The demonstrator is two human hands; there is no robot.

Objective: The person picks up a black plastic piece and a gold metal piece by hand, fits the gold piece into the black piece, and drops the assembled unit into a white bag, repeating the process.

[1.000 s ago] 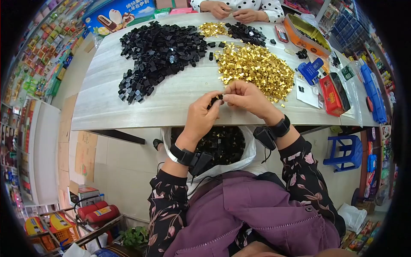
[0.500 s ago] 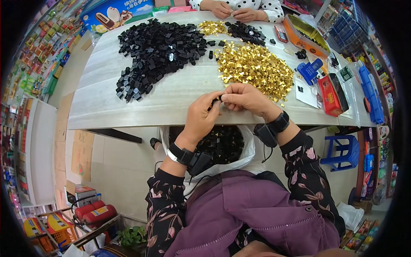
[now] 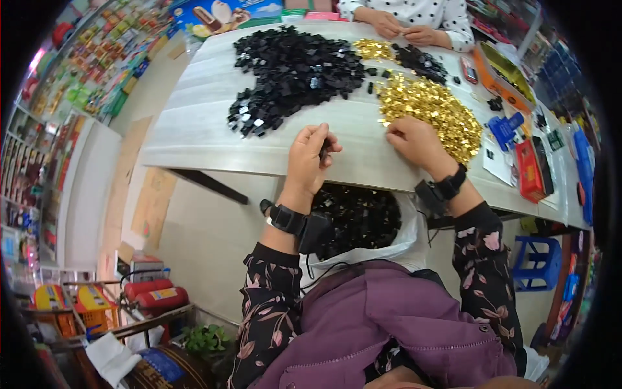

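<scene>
Above the near edge of the table, my left hand (image 3: 308, 159) is closed around a small black plastic piece (image 3: 324, 151), partly hidden by the fingers. My right hand (image 3: 421, 146) is at the near left side of a heap of small shiny gold clips (image 3: 431, 107). Its thumb and fingers are pinched together; whatever is between them, if anything, is too small to make out. A larger heap of black plastic pieces (image 3: 291, 68) lies beyond my left hand.
Below the table edge stands a white sack (image 3: 409, 227) with black and gold pieces inside. To the right are a red case (image 3: 531, 168), a blue tool (image 3: 504, 131) and an orange tin (image 3: 512, 87). A co-worker's hands (image 3: 402, 29) work across the table.
My hands have come apart. The right one has moved away to the gold heap, while the left keeps the black piece. The whole view has shifted, too.
</scene>
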